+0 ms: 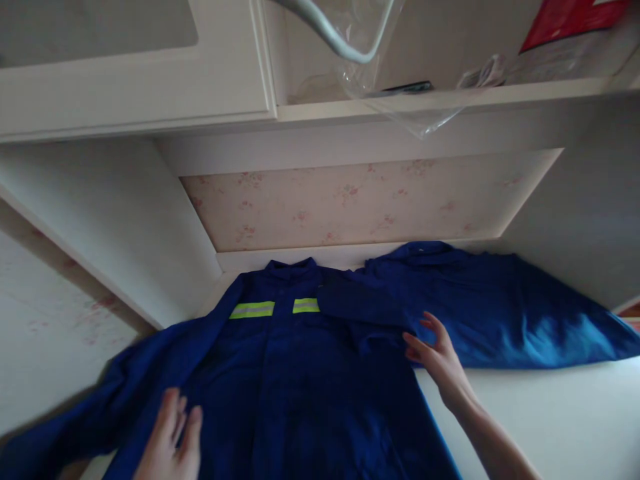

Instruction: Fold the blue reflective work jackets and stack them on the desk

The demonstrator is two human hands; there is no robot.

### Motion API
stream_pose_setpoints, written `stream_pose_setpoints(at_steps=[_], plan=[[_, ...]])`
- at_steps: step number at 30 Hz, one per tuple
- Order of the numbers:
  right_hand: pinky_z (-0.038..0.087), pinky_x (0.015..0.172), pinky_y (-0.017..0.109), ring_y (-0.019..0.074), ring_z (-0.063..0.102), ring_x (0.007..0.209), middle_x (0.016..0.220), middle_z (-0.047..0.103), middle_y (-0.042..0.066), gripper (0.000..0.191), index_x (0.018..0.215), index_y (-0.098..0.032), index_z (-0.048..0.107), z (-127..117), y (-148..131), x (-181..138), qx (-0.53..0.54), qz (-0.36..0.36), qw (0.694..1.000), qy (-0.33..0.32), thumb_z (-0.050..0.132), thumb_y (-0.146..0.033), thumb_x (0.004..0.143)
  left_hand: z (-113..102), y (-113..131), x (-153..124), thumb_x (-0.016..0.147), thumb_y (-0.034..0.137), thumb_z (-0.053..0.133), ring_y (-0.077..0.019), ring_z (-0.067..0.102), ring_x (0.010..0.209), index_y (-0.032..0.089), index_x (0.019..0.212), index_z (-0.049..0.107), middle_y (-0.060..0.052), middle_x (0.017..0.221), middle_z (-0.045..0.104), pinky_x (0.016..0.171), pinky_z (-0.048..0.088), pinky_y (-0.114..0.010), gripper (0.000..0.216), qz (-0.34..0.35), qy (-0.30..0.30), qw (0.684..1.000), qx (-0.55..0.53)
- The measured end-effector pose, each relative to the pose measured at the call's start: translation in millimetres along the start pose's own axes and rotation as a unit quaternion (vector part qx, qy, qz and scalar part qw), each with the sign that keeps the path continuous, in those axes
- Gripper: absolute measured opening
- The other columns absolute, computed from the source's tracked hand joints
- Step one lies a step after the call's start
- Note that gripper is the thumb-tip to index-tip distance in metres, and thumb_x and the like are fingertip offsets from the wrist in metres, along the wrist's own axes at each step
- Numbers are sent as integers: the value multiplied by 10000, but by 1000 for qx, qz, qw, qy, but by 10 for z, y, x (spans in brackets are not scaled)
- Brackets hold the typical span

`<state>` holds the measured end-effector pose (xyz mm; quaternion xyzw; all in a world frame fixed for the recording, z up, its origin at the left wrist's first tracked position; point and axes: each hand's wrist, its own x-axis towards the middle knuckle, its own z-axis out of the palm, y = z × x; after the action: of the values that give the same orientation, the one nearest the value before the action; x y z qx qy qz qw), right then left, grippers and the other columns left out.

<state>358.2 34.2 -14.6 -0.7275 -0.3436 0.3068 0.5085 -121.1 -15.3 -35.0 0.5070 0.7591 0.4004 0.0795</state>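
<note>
A blue work jacket (295,373) lies face up, collar toward the wall, with yellow-and-silver reflective strips across its chest. One sleeve (367,303) is folded in over the right side of the chest; the other stretches out to the lower left. My left hand (173,437) is over the jacket's left side, thumb and fingers apart, holding nothing. By the folded sleeve's edge is my right hand (440,363), its fingers curved and spread; whether they touch the cloth I cannot tell. A second blue garment (495,307) lies to the right, partly against the jacket.
The white surface (550,407) holds both garments, between side panels on left and right. Overhead is a shelf (450,100) with clear plastic, a dark flat object and a red package (570,23). A pale curved bar (340,43) hangs in front of it, beside a cabinet door (225,87).
</note>
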Motion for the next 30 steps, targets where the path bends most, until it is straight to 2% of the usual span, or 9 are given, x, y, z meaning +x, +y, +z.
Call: stream_pose_setpoints(at_steps=[3,7,10,14,17,20,25,28,30], plan=[[539,857,435,268,686,910,1540,350,120,914,1520,-311,284,118,-239,119,-198,-133,971,-18,685,-517,725,559,566,-208,903,559,442,-247,563,1265,234,1326,528,-86,1406,568,1007,518,-372,541,128,-113,985,-13],[468,957,455,340,630,1096,1225,675,36,427,1103,-329,710,294,-476,371,-283,-172,933,-142,722,-361,677,1120,1005,-21,978,483,301,-217,433,1378,203,1394,481,-83,1507,461,1146,364,-447,533,217,-213,946,110],[514,878,405,285,675,979,1019,735,45,283,1012,-285,717,215,-484,401,-217,-149,959,-103,602,-394,778,1377,998,222,969,491,309,-330,314,1440,201,1441,437,-112,1553,384,1129,187,-709,569,201,-228,938,163],[581,626,383,208,652,582,695,669,17,463,1068,-217,609,-251,-224,131,-73,-82,994,-13,290,-515,913,1462,786,473,953,538,310,-332,259,1462,231,1470,397,-90,1569,345,1120,81,-743,607,195,-249,927,200],[603,646,435,165,577,438,594,605,-42,335,877,-244,576,-699,169,-180,164,37,985,30,492,-563,821,1394,618,659,950,545,311,-296,260,1466,260,1472,391,-56,1575,335,1147,79,-699,600,205,-266,917,214],[606,697,481,204,662,551,831,720,-1,351,900,-262,625,-1074,564,-383,273,123,954,15,713,-508,666,1315,493,813,945,550,329,-264,277,1462,278,1469,395,-34,1573,344,1174,105,-643,594,219,-278,908,223],[561,816,428,327,679,1019,1088,718,106,522,1176,-237,670,-1515,829,-14,-12,14,994,107,597,-383,680,1307,480,795,957,500,329,-291,315,1444,257,1454,422,-67,1560,378,1153,150,-666,561,227,-251,910,240],[536,871,444,308,669,1036,1190,676,124,532,1258,-236,632,-1671,820,559,-191,-111,956,192,463,-409,784,1348,661,562,977,410,275,-335,385,1397,182,1418,469,-143,1533,409,1122,170,-709,533,227,-211,918,247],[525,902,489,323,658,1046,1226,654,158,517,1238,-202,641,-1686,827,886,-300,-181,921,170,432,-434,827,1381,869,315,985,405,266,-291,404,1390,193,1419,459,-127,1527,422,1153,205,-641,520,255,-210,916,229]])
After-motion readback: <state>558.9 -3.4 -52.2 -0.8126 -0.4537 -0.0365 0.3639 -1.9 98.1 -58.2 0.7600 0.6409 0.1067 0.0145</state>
